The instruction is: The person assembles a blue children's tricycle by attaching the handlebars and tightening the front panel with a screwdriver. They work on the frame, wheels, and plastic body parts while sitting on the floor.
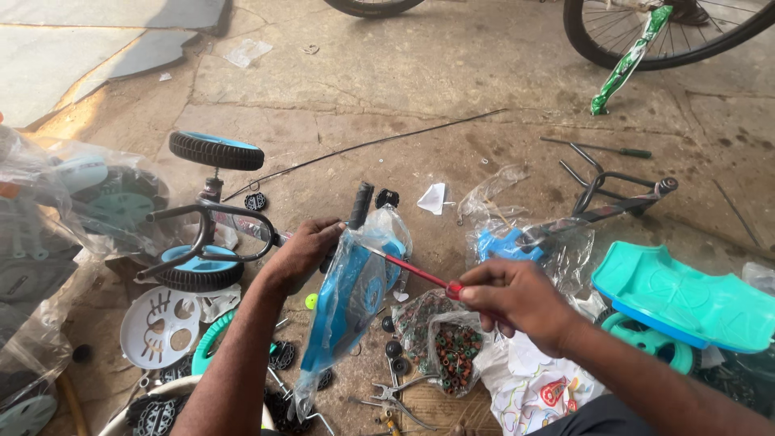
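On the concrete floor (452,73), a small black frame with two wheels (211,211) lay left. The left hand (303,250) was closed on the plastic-wrapped blue part (351,303); the right hand (508,295) pinched a red-handled screwdriver (416,272) into it. Fastening seemed underway, needing steady aim.

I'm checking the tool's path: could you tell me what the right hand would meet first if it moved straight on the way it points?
Probably the blue plastic-wrapped part: the right hand points left along its red-handled tool, whose tip already reaches that wrapping. Depth is unclear.

The right hand (513,300) pinches a red rod (416,273) while the left hand (303,252) grips a plastic-wrapped blue frame (349,303).
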